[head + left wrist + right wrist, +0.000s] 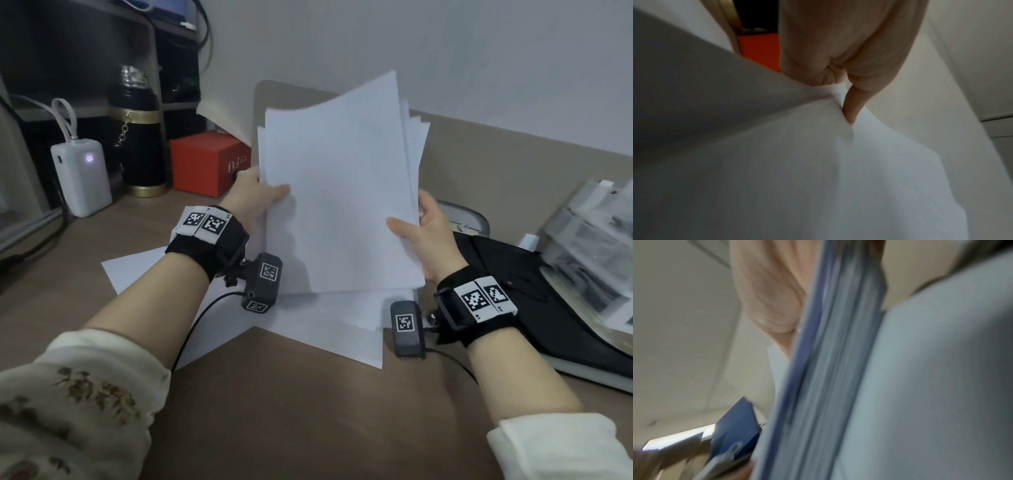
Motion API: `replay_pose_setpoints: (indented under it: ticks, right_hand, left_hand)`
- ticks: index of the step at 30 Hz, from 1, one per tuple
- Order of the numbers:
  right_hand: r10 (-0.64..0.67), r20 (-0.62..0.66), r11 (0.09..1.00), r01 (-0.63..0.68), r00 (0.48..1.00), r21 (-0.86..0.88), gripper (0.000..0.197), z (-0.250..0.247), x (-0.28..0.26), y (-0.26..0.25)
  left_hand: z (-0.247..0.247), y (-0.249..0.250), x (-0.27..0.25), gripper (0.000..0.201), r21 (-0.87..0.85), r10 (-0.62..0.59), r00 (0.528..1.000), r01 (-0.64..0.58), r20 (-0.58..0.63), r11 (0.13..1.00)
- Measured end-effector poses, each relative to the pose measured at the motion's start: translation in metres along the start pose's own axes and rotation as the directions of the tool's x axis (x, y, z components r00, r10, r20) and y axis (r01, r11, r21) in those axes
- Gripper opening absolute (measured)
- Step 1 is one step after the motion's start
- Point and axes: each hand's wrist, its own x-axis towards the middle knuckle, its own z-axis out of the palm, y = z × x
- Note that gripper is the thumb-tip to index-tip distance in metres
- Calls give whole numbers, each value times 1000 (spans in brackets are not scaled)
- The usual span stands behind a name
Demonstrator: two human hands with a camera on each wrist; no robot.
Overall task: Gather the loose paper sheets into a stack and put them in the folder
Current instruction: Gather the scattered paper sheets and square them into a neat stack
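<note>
At far left on the tabletop (pixel 308 411), a white power bank (pixel 82 174), a black flask (pixel 140 137) and a red box (pixel 209 164) stand well apart from the work. Next rightward, the left hand (pixel 253 198) is seen gripping the left edge of the lifted paper stack (pixel 342 192), thumb on the front face, fingers (pixel 851 105) curled behind. The stack is held upright above the tabletop, long axis running away from the person, upper edges fanned and uneven. Its right edge is pinched by the right hand (pixel 428 236), thumb in front; the other fingers are hidden behind the sheets. Several loose sheets (pixel 329 329) lie flat beneath the stack, not yet gathered. A tan folder (pixel 496 164) appears to lie open behind and right of the stack, a flap raised at its left; this is judged, not certain. The right hand is the nearer to it. A black bag (pixel 534 291) and clear-packed items (pixel 589 240) lie at far right. A plain pale wall backs the tabletop. Squaring the edges is judged the step in hand.
</note>
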Motion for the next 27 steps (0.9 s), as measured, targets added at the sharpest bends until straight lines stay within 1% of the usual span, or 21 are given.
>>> replay_pose_setpoints:
  ticks: [1,3,5,8,10,14,16,19,24,26,27]
  right_hand:
    - [-57,-15,998,57,998,-19,45,1,0,-5]
    - [-167,-33,984,164,985,-73,44,4,-1,-14]
    - [-240,-45,967,234,970,-103,41,8,-2,-17]
    - [-267,-68,962,263,961,-69,41,14,-4,-15]
    - [-277,-75,960,273,958,-57,40,16,-3,-12]
    - [-269,-88,963,266,959,-47,37,20,-1,-9]
    - [-261,-83,965,259,962,-37,37,22,0,-6]
    - [-231,-63,973,230,971,-14,43,22,3,-2]
    - [-163,-105,984,170,981,57,45,23,8,-3]
    - [-144,-122,984,155,982,85,42,23,8,-3]
    - [-139,-129,983,153,982,103,41,23,9,-5]
  left_hand:
    - [3,7,-3,28,-20,73,997,-74,-29,997]
    - [5,19,-8,32,-54,209,976,-213,-65,976]
    - [6,26,-14,36,-51,305,948,-310,-86,949]
    - [10,29,-21,34,-55,393,913,-400,-112,915]
    - [13,30,-22,34,-67,431,893,-441,-128,895]
    - [15,31,-21,37,-73,465,872,-479,-152,875]
    - [13,30,-21,38,-61,460,878,-471,-135,880]
    - [11,27,-18,37,-25,451,887,-455,-100,890]
    - [13,28,-16,39,-34,432,901,-433,-38,901]
    - [13,28,-13,41,-47,411,911,-413,-41,910]
    - [13,29,-11,42,-52,401,914,-404,-62,913]
